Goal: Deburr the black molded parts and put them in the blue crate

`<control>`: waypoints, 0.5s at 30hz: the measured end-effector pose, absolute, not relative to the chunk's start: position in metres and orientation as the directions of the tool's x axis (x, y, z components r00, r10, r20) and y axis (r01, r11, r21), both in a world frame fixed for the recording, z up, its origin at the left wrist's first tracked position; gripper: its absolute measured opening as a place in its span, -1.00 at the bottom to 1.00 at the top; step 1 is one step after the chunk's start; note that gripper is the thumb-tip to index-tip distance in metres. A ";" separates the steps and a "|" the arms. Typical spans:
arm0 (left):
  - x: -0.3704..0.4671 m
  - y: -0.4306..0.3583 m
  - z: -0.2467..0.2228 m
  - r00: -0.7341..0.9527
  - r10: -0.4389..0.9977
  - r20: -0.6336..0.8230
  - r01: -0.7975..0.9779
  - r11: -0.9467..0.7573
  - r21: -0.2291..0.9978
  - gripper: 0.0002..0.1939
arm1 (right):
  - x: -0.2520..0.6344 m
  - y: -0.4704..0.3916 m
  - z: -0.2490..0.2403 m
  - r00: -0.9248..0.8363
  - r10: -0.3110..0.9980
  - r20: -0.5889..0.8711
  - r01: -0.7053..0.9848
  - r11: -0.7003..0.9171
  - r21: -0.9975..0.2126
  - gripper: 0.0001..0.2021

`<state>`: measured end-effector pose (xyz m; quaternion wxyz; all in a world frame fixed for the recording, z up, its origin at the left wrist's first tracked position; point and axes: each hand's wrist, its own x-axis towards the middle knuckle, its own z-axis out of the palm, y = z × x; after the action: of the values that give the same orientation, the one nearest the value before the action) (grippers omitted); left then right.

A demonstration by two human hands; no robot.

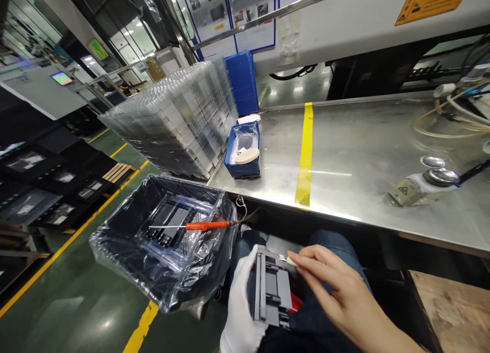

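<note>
In a white glove, my left hand (pixel 242 304) grips a dark grey plastic part (pixel 272 286) by its left side, above my lap. My bare right hand (pixel 331 279) pinches a small pale piece (pixel 291 261) between thumb and fingers at the part's upper right corner. What the pale piece is, I cannot make out. Left of my hands, a black bin (pixel 126 225) lined with clear plastic holds more dark parts. An orange air gun (pixel 206 225) with a thin metal nozzle lies across the bin.
On the metal table (pixel 344 154) are a blue box (pixel 245 167) with a pale round pad, yellow tape (pixel 306 154), and a bottle (pixel 411 190) with a metal top. Stacked clear trays (pixel 179 118) stand at the left. Hoses lie at the right; a wooden board (pixel 455 312) is lower right.
</note>
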<state>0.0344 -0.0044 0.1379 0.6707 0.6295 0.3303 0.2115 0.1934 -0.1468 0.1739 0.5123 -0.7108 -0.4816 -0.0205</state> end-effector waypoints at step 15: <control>0.017 -0.011 0.160 0.745 0.600 -0.293 0.242 0.166 0.956 -0.41 | 0.204 -0.148 0.172 0.490 0.867 -0.088 0.054 -0.131 -0.990 -0.40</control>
<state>0.0173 -0.0110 0.1601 0.6873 0.6324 0.3329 0.1300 0.2038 -0.1478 0.1720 0.5586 -0.6581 -0.3500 0.3638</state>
